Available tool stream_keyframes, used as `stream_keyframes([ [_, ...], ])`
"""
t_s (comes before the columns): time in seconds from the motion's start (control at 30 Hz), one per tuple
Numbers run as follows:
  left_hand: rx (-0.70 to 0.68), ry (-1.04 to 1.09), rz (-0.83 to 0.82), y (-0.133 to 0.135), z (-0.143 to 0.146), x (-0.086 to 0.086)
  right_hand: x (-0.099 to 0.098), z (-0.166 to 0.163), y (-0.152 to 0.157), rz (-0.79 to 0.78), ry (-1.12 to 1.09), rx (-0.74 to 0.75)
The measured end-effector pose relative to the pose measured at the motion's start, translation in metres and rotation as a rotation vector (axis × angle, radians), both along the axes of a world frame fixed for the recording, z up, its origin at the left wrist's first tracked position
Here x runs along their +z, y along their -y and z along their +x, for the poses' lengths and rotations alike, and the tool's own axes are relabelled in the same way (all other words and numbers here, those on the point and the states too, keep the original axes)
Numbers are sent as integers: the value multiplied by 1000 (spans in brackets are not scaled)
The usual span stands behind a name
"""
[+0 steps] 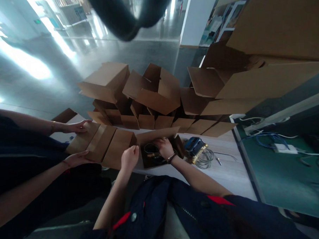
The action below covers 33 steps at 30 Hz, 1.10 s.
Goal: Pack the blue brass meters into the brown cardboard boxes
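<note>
An open cardboard box [180,146] stands on the table before me, with a dark looped cable [150,147] and brass-coloured fittings inside. My right hand [164,148] reaches into it from the right, fingers stretched over the contents; the fingertips are partly hidden. At the box's left edge, my left hand [129,157] is closed, and I cannot make out what its fingers grip. Just right of the box sits a blue device with a brass-coloured base [195,148], beside a coiled grey cable [205,159] with a metal tip.
To the left, a co-worker's hands [78,159] hold a closed carton [94,141], beside another closed carton [121,146]. Several open cartons [158,95] are stacked along the table's back. Larger cartons [266,79] rise at right. A white power strip [285,148] with cables lies beyond the table [230,172].
</note>
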<state>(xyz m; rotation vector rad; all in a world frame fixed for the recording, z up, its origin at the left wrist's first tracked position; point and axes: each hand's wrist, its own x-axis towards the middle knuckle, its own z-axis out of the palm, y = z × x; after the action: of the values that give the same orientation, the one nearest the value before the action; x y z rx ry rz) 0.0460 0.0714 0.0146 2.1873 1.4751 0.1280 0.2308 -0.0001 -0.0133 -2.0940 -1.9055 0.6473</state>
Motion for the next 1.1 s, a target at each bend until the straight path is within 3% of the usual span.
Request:
stream_keyframes([
  [0.17, 8, 260, 203, -6, 19, -26, -33, -20, -42, -180, -155, 103],
  [0.23, 18, 319, 243, 5, 33, -43, -32, -20, -42, -158, -210, 101],
  [0.33, -141, 238, 231, 24, 51, -66, -19, 2, -19, -74, -265, 99],
  [0.4, -284, 131, 182, 32, 56, -75, -11, 32, 8, 94, -292, -22],
  [0.47, -358, 69, 123, 33, 57, -81, -8, 67, 32, 373, -354, -340],
  [0.53, -382, 108, 60, 30, 53, -86, -13, 96, 45, 480, -513, -581],
  [0.6, -257, 264, 49, 25, 48, -92, -23, 111, 44, 339, -782, -540],
  [0.67, 16, 405, 109, 20, 42, -100, -35, 113, 34, 170, -1029, -364],
  [0.73, 346, 478, 171, 14, 38, -108, -46, 107, 24, 147, -1142, -261],
  [0.8, 507, 538, 132, 9, 36, -113, -55, 99, 19, 199, -1159, -230],
  [0.97, 433, 692, -41, 1, 37, -117, -78, 81, 23, 292, -1119, -267],
  [1.1, 430, 840, -78, 5, 34, -118, -96, 67, 22, 338, -856, -416],
])
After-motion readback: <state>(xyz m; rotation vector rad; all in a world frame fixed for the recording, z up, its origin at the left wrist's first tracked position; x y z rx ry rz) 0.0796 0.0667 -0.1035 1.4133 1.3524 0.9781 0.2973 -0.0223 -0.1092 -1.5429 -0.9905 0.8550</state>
